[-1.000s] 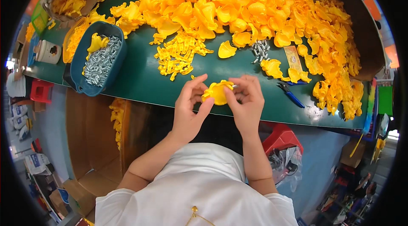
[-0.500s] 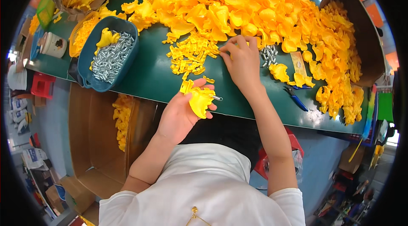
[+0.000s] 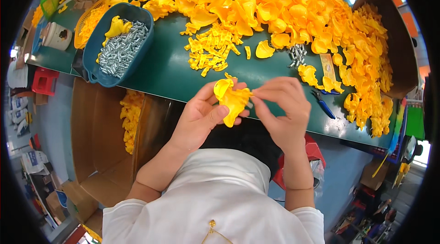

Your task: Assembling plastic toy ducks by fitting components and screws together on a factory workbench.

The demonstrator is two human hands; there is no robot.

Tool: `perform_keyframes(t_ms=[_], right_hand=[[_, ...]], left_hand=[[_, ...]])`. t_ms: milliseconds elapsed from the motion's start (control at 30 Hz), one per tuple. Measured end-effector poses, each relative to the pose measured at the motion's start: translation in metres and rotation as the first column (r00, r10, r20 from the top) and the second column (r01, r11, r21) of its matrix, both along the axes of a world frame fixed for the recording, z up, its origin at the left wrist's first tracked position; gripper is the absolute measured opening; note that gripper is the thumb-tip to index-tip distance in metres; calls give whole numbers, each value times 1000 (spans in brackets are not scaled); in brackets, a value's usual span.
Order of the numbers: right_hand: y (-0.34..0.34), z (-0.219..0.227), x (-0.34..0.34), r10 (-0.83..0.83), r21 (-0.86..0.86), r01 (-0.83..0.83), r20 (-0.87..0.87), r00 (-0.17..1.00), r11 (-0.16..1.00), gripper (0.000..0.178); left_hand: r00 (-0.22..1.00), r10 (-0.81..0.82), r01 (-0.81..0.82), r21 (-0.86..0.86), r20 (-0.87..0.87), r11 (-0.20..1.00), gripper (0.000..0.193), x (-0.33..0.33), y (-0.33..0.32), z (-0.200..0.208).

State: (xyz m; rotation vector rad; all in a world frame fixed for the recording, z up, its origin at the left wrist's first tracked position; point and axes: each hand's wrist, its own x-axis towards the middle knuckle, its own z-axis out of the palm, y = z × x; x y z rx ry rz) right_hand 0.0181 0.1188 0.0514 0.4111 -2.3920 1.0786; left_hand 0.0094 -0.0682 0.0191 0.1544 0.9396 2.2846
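Observation:
Above the table's front edge, my left hand (image 3: 197,118) holds a curved yellow plastic shell (image 3: 234,102), thumb on its face and fingers behind. A bit of metal (image 3: 250,104) shows at the shell's right side. My right hand (image 3: 288,108), slightly blurred, is closed in a pinch at that same edge; whatever lies between its fingertips is too small to make out. Beyond the hands is a pile of small yellow plastic clips (image 3: 211,49). One loose shell (image 3: 264,49) and a small group of metal springs (image 3: 297,55) lie to its right.
A big heap of yellow shells (image 3: 275,5) covers the back of the green table (image 3: 169,69). At left stands a blue basin (image 3: 145,37) of small metal parts. Blue-handled pliers (image 3: 324,105) lie at right, near a tipped cardboard box (image 3: 398,42). Another box (image 3: 98,129) stands below.
My right hand has come back from the clip pile to the shell in my left hand. The shell has turned and shifted right. A loose shell and a clip show where the right hand was.

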Motion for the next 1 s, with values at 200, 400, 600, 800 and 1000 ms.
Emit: perform_keyframes(t_ms=[200, 400, 600, 800, 1000], right_hand=[[-11, 3, 29, -90, -99, 100, 95, 991, 990, 18], [-24, -14, 35, -174, -137, 179, 49, 984, 974, 16], [-1, -8, 21, -174, -205, 184, 65, 983, 961, 11], [32, -52, -20, -164, 121, 158, 43, 986, 980, 12], [41, -35, -66, -198, 309, 216, -88, 976, 926, 19]], left_hand=[[957, 269, -271, 1, -112, 963, 45, 9, 11, 0], [904, 316, -334, -15, -287, 943, 43, 16, 19, -3], [984, 175, -173, 89, -17, 981, 44, 12, 11, 1], [986, 134, -137, 29, 96, 990, 41, 8, 2, -13], [986, 124, -123, -14, 108, 992, 45, 7, 3, -16]])
